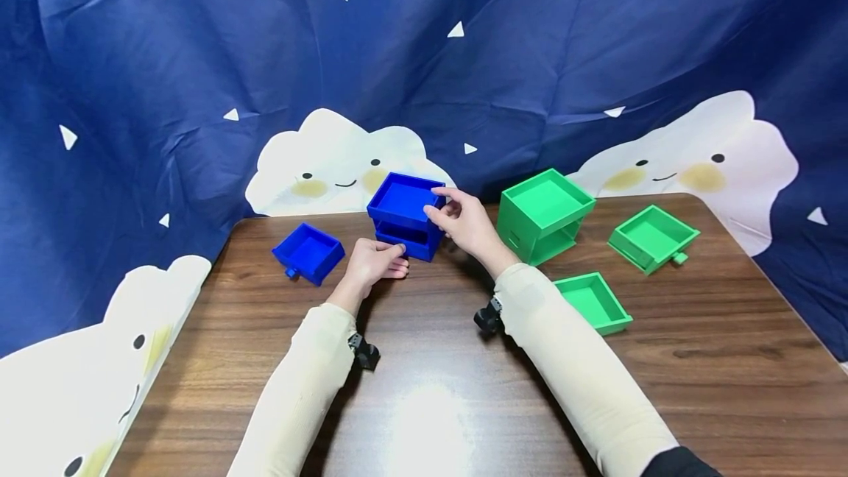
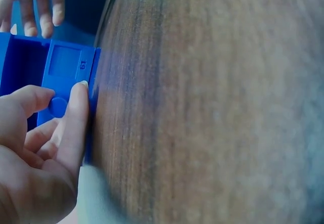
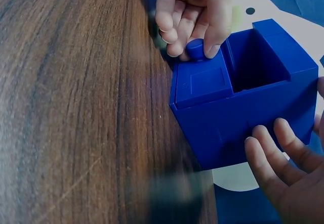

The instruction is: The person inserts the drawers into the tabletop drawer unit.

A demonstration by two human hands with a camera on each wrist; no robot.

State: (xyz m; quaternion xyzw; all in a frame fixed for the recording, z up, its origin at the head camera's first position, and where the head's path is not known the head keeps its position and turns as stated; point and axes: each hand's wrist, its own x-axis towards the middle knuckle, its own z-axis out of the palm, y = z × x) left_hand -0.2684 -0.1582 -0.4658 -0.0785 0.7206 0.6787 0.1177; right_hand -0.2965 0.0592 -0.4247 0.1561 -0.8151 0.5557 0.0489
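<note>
A small blue cabinet stands toward the back of the table, with a shallow tray-like top and a hollow upper slot. Its lower slot holds a blue drawer with its front close to flush. My left hand has thumb and fingers around that drawer's round knob. On the cabinet's right, my right hand holds the top edge between thumb and fingers, other fingers along the side wall. Left of the cabinet lies a second blue drawer, its knob toward the front.
A green cabinet with hollow slots stands just right of the blue one. One green drawer lies farther right; another green drawer sits nearer, partly behind my right sleeve. A blue curtain hangs behind the wooden table.
</note>
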